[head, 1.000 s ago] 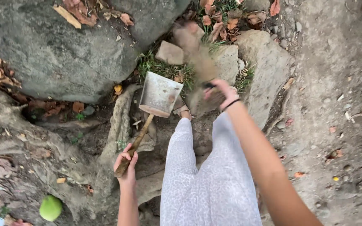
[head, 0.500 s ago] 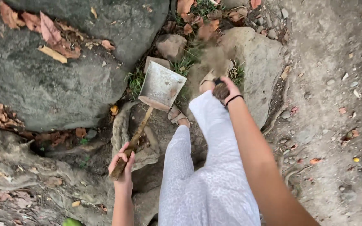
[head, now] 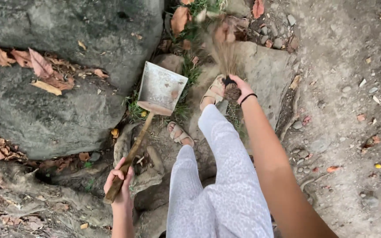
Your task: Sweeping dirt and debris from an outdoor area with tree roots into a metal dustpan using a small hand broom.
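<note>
Head view: left hand [head: 119,178] grips the wooden handle of an empty grey metal dustpan [head: 160,89]; right hand [head: 239,86] clutches a blurred brown bristle brush [head: 228,57] over grey rocks [head: 265,66].

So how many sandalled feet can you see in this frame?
2. One sandalled foot is on the dirt just below the metal dustpan; the other is further ahead on the pale rock, beside the small broom.

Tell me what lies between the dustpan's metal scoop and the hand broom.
In the head view, between the metal scoop and the hand broom lie a tuft of grass and the person's sandalled foot on rock.
</note>
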